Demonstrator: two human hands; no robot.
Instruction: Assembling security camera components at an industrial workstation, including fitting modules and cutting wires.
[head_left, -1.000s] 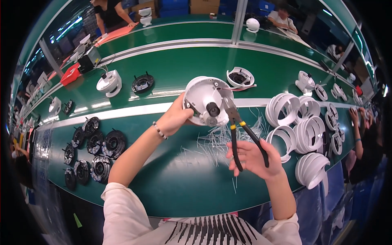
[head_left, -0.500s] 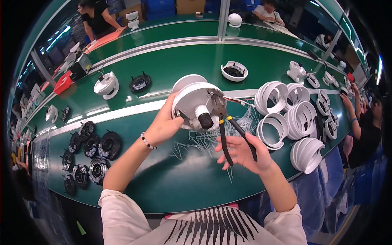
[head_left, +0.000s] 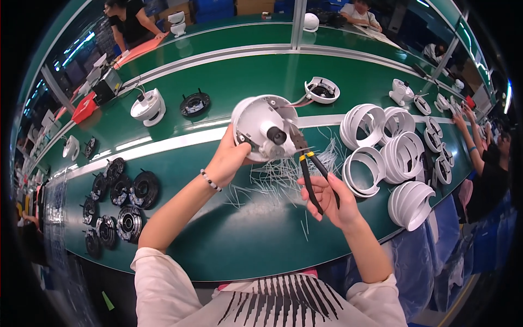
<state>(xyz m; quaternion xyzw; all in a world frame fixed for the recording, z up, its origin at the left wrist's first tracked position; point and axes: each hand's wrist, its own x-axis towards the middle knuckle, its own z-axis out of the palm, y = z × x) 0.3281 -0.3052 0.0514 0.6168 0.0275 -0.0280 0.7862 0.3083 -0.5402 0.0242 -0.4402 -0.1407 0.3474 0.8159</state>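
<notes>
My left hand (head_left: 229, 158) grips the left side of a white round camera housing (head_left: 254, 121), held tilted above the bench. Its open side shows a black lens (head_left: 276, 135), and a few wires run out at its upper right. In my right hand (head_left: 333, 201) are diagonal cutters (head_left: 309, 173) with black handles and yellow bands. Their jaws touch or nearly touch the housing's right edge; whether they are closed on anything cannot be made out. Under the housing lies a heap of thin clear cut strips (head_left: 283, 177), like cable-tie ends.
White ring-shaped shells (head_left: 364, 170) are stacked at the right. Several black round parts (head_left: 144, 189) lie at the left. Farther back are a white camera unit (head_left: 148, 109), a black disc (head_left: 195, 103) and a white cup-like part (head_left: 322, 90). Other people work around the green bench (head_left: 239, 234).
The housing has turned in my left hand, so the lens faces me more. My right hand and the cutters have shifted slightly right.
</notes>
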